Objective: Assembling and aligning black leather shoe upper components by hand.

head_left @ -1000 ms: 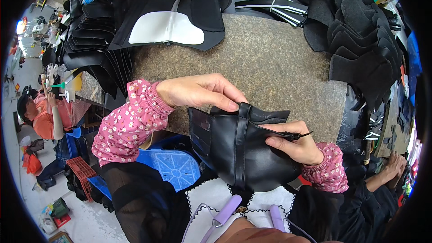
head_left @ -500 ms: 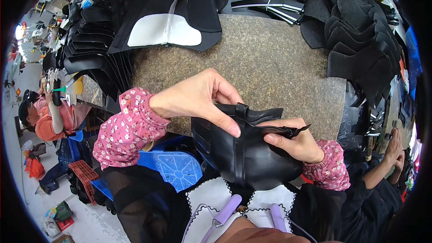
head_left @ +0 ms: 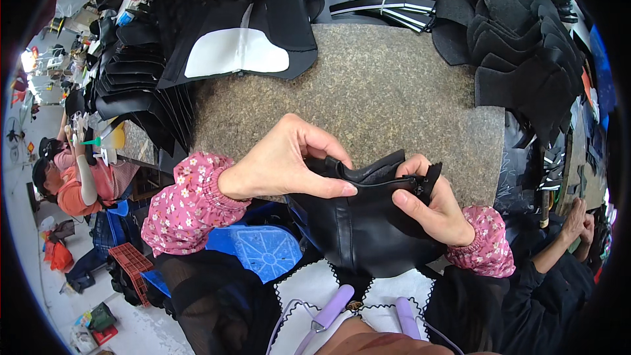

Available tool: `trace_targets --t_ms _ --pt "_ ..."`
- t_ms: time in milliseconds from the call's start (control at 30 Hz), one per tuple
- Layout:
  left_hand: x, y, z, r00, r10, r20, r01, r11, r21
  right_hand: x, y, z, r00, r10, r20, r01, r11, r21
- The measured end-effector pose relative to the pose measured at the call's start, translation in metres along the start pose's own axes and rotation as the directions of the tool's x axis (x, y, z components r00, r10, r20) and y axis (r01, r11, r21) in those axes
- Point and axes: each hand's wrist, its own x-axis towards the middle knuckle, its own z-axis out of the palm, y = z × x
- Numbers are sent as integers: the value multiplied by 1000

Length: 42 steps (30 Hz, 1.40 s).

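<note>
A black leather boot upper [head_left: 378,236] with a sewn strip down its side is held up over the near edge of the stone-look table. My left hand [head_left: 292,161] pinches its upper edge, the thumb flat on the outer face and the fingers behind. Farther right, my right hand [head_left: 437,210] grips the same edge beside a black zipper [head_left: 419,185], whose end sticks upward past the fingers. Between the hands the edge curls over, and a dark lining [head_left: 384,169] shows inside. The lower part of the upper hangs toward my lap.
Black cut pieces [head_left: 141,72] are stacked at left and more [head_left: 526,66] at right. A black piece with a white patch [head_left: 236,49] lies at the back beside tied black-and-white strips [head_left: 388,3]. Below left is a blue plastic stool [head_left: 263,253]. Co-workers sit on both sides.
The zipper end has swung from pointing right to pointing up, with my right hand higher round it. My left hand has moved slightly down, and the upper edge is folded back more.
</note>
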Motion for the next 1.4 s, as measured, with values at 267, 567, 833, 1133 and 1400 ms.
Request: trace_targets --t_ms 267,567,833,1133,1400 --pt "-2 -9 -1 1000 9 13 -7 992 -128 6 5 1 995 -29 -99 56 955 290" --pt "-7 -13 -2 993 116 31 -113 989 -93 15 -6 2 993 -42 -111 73 955 287" --pt "-5 -14 -7 982 128 141 -95 971 -220 19 -11 -1 1000 -10 -16 13 967 254" --pt "-1 -14 -6 984 75 161 -27 959 -283 21 -9 -4 999 5 35 -14 972 236" --pt "2 -13 -4 992 34 120 -3 969 -246 32 8 -13 855 -509 -103 427 801 -419"
